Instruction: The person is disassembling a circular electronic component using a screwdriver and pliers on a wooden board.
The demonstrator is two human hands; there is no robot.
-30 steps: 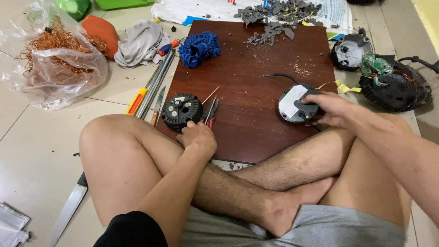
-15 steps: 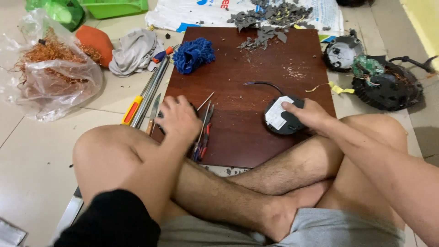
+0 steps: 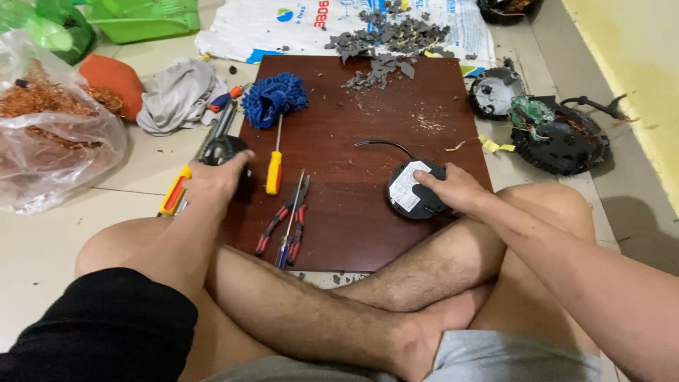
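Round black disc (image 3: 416, 189) with a white label lies at about four o'clock on the brown board (image 3: 353, 141), under the right hand (image 3: 453, 191), whose fingers curl around it. At nine o'clock the left hand (image 3: 216, 180), arm stretched forward, grips a black round part (image 3: 223, 150) at the board's edge, beside a yellow-handled screwdriver (image 3: 274, 166) and red pliers (image 3: 283, 223); the board rests on a tiled floor (image 3: 42, 240).

A home floor used as a makeshift repair spot: pale floor tiles (image 3: 49, 240), a brown wooden board (image 3: 353, 177) as workbench, screwdriver (image 3: 274, 170), pliers (image 3: 279, 223), dismantled motor housings (image 3: 559, 138) far right.
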